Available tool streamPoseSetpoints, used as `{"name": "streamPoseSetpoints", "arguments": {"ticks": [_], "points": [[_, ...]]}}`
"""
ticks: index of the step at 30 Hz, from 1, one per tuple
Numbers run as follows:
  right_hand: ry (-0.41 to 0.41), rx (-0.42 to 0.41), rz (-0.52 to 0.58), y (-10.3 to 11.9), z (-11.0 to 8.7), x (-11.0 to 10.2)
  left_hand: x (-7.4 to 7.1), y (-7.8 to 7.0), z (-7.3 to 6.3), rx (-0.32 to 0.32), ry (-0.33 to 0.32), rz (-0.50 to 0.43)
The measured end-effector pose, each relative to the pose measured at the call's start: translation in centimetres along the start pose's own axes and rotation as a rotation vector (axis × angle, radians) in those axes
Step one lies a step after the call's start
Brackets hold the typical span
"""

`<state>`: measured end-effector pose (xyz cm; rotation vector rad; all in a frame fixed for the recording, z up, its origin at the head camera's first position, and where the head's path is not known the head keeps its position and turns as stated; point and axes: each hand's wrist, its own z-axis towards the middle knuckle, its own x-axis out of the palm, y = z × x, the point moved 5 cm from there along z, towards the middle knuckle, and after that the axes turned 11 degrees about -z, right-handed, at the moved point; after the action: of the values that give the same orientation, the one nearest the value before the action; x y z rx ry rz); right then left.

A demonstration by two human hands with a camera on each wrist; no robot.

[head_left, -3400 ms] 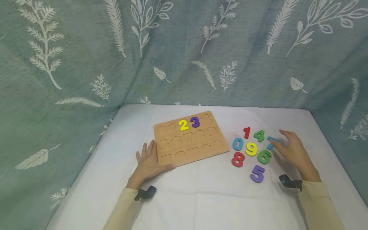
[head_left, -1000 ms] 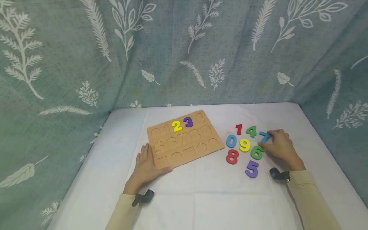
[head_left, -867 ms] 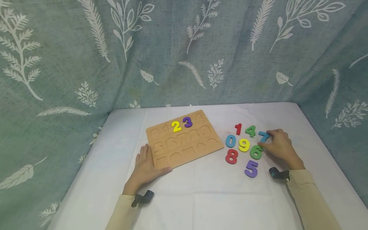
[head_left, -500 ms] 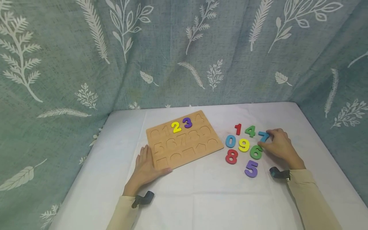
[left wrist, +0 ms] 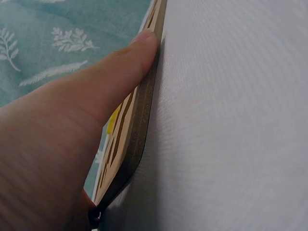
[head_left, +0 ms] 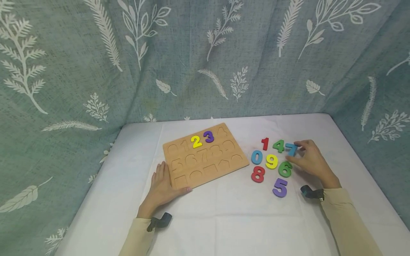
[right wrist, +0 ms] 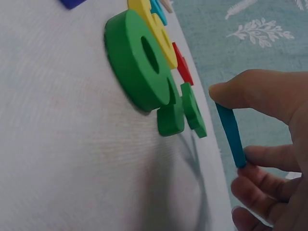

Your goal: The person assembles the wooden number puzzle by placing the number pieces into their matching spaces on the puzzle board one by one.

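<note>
My right hand pinches a blue number 7 between thumb and fingertips at the right of the number pieces. In the right wrist view the blue 7 is held edge-on, raised off the cloth. My left hand rests at the near left corner of a wooden number puzzle board, fingers straight along its left side. Its thumb lies over the board's near edge in the left wrist view. A yellow 2 and a purple 3 sit in the board's top row; the other outlines are bare wood.
Around the right hand lie a green 4, green 6, yellow 9, red 1, blue 0, red 8 and purple 5. A patterned curtain stands behind the white cloth-covered table.
My right hand's thumb and fingers have come together on the blue 7, lifted it and shifted it slightly left towards the green 4. The left hand stays at the board.
</note>
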<state>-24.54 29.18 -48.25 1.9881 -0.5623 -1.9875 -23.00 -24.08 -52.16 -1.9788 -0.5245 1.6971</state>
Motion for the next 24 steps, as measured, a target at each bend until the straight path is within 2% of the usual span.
{"name": "streamPoseSetpoints", "arguments": {"ticks": [9, 24], "points": [[-0.001, -0.013, 0.036, 0.7, 0.0, -0.3, 0.0, 0.0, -0.1, -0.013, 0.011, -0.006], [0.012, -0.068, 0.066, 4.0, 0.2, -1.0, -0.1, -0.2, -0.2, -0.006, -0.004, -0.009]]}}
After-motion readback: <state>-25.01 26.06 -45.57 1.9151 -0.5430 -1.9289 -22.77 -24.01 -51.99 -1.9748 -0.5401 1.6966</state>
